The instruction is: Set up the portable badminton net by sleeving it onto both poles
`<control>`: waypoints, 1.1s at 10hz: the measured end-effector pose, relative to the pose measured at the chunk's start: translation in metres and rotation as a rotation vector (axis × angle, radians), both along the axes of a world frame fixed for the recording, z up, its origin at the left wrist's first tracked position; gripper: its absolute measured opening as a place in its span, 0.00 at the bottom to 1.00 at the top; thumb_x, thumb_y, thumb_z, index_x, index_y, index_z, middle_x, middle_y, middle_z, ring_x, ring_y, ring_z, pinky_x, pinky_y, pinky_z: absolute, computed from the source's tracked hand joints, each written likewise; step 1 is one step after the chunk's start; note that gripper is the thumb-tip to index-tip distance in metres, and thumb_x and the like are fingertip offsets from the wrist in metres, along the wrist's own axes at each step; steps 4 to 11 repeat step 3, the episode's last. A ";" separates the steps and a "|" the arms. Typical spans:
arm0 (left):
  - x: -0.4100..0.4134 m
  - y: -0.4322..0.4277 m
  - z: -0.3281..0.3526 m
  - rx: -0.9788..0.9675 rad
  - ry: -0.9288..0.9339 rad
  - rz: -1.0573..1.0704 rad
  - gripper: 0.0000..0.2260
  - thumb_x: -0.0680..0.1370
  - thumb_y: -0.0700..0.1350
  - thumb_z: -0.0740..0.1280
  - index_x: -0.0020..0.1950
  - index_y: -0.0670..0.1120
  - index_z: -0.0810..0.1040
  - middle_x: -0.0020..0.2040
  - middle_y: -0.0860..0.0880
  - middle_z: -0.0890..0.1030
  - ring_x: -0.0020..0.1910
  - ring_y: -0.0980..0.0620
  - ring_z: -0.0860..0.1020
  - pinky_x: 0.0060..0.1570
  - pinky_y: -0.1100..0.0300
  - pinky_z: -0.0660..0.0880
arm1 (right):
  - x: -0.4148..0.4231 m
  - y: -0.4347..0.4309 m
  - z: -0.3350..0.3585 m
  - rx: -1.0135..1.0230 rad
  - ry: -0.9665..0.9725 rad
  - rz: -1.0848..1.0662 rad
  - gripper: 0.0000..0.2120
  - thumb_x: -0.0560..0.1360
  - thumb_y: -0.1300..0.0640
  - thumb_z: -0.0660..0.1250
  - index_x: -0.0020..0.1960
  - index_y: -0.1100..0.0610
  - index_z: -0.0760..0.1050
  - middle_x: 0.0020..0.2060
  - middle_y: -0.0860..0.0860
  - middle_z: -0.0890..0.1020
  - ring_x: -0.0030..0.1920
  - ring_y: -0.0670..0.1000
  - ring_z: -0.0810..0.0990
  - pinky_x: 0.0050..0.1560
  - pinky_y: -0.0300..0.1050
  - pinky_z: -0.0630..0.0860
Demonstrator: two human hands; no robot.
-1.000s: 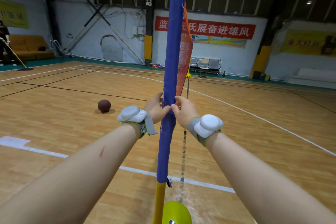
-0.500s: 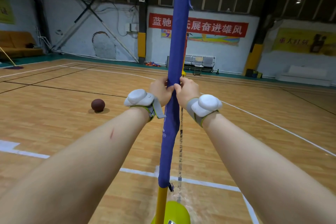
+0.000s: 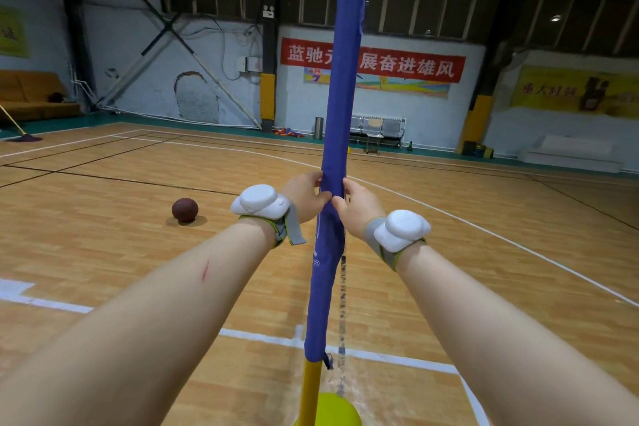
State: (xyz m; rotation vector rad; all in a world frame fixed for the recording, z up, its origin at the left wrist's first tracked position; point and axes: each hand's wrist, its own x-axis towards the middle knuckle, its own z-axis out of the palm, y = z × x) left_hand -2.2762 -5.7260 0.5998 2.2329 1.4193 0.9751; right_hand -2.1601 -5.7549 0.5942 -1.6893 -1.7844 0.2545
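Note:
A yellow pole (image 3: 309, 391) stands upright right in front of me on a yellow-green base (image 3: 340, 410). The net's blue sleeve (image 3: 340, 107) covers the pole from its top down to just above the base. My left hand (image 3: 304, 195) pinches the sleeve fabric from the left at mid-height. From the right, my right hand (image 3: 359, 199) pinches it at the same height. The net mesh (image 3: 342, 304) hangs edge-on behind the sleeve as a thin dark strip.
A dark red ball (image 3: 185, 209) lies on the wooden court to the left. A mop (image 3: 20, 135) rests at the far left edge. A row of seats (image 3: 378, 130) and a bin (image 3: 318, 128) stand along the back wall.
Both hands have moved up the sleeve while still pinching it. The view has tilted upward, so the sleeve's top end now shows, and the orange net is no longer seen beside the sleeve.

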 end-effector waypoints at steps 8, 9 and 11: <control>-0.029 -0.056 -0.002 -0.033 0.131 -0.010 0.20 0.79 0.47 0.60 0.70 0.42 0.66 0.62 0.44 0.77 0.59 0.46 0.76 0.58 0.56 0.71 | -0.007 -0.065 -0.006 -0.015 0.037 -0.012 0.23 0.79 0.55 0.56 0.73 0.58 0.59 0.70 0.55 0.68 0.70 0.54 0.66 0.69 0.47 0.63; -0.029 -0.056 -0.002 -0.033 0.131 -0.010 0.20 0.79 0.47 0.60 0.70 0.42 0.66 0.62 0.44 0.77 0.59 0.46 0.76 0.58 0.56 0.71 | -0.007 -0.065 -0.006 -0.015 0.037 -0.012 0.23 0.79 0.55 0.56 0.73 0.58 0.59 0.70 0.55 0.68 0.70 0.54 0.66 0.69 0.47 0.63; -0.029 -0.056 -0.002 -0.033 0.131 -0.010 0.20 0.79 0.47 0.60 0.70 0.42 0.66 0.62 0.44 0.77 0.59 0.46 0.76 0.58 0.56 0.71 | -0.007 -0.065 -0.006 -0.015 0.037 -0.012 0.23 0.79 0.55 0.56 0.73 0.58 0.59 0.70 0.55 0.68 0.70 0.54 0.66 0.69 0.47 0.63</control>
